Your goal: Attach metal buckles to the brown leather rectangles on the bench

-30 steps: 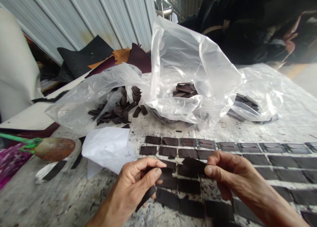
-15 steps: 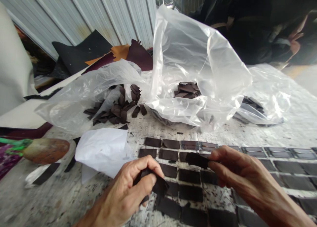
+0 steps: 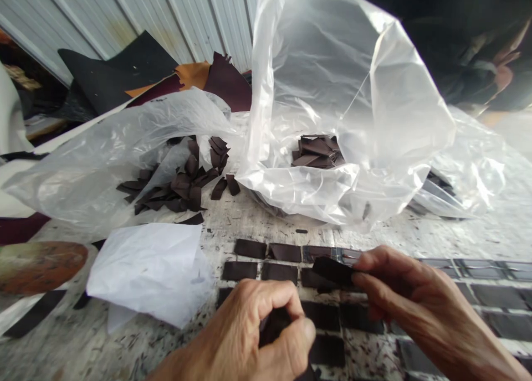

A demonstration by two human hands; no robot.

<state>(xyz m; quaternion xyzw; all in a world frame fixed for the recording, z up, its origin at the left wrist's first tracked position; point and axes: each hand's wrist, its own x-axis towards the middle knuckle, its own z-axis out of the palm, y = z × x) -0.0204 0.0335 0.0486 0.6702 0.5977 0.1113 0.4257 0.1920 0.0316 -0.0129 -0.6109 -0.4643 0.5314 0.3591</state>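
Observation:
My left hand (image 3: 257, 331) is curled low in the middle, fingers closed round a bunch of dark brown leather pieces (image 3: 274, 323). My right hand (image 3: 399, 298) pinches a single dark leather piece (image 3: 332, 270) between thumb and forefinger, held just above the table. Under both hands, rows of flat dark leather rectangles (image 3: 266, 270) lie side by side on the speckled table (image 3: 83, 342).
A tall clear plastic bag (image 3: 341, 93) holds a stack of dark pieces. A flatter bag (image 3: 103, 159) at left spills several more. White paper (image 3: 149, 270) lies left of my hands, a brown rounded object (image 3: 37, 264) at far left. Leather sheets lean against a corrugated wall behind.
My left hand has closed tighter round its pieces and dropped lower. My right hand keeps its piece and has shifted slightly. The view has moved closer to the bags.

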